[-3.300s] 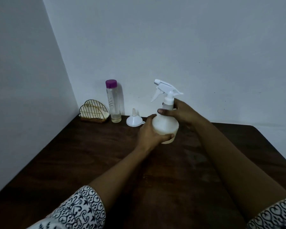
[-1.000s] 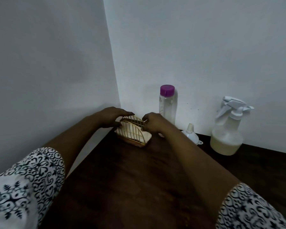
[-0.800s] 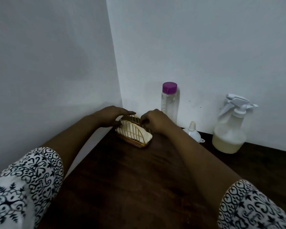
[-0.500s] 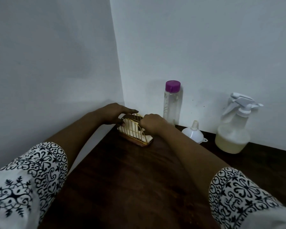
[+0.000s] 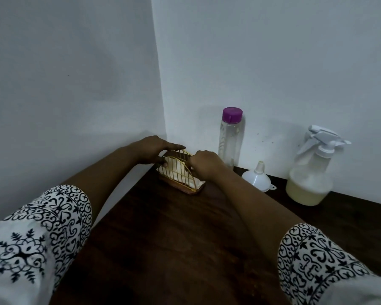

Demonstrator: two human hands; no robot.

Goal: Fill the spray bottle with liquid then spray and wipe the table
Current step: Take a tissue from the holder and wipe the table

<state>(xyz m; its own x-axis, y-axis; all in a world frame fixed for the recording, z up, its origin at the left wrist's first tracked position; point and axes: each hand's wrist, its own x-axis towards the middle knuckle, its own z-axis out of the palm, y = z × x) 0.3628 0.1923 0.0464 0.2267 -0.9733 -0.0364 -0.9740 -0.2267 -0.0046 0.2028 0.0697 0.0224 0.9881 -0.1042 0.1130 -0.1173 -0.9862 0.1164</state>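
Observation:
A gold wire napkin holder [image 5: 178,173] with pale napkins [image 5: 197,183] in it stands in the far left corner of the dark wooden table [image 5: 174,238]. My left hand [image 5: 157,149] rests on top of the holder, thumb against its front wires. My right hand [image 5: 204,164] is curled at the holder's right end, fingers pinching at the napkins. The white spray bottle [image 5: 310,172], partly filled with pale yellowish liquid, stands by the back wall at the right, apart from both hands.
A clear bottle with a purple cap [image 5: 230,139] stands against the back wall beside the holder. A white funnel [image 5: 258,178] sits upside down between it and the spray bottle. Walls close off the left and back sides.
Both hands left the spray bottle, which now stands by the wall, and moved to the napkin holder. Over the last second they have stayed there, my right hand's fingers curling tighter.

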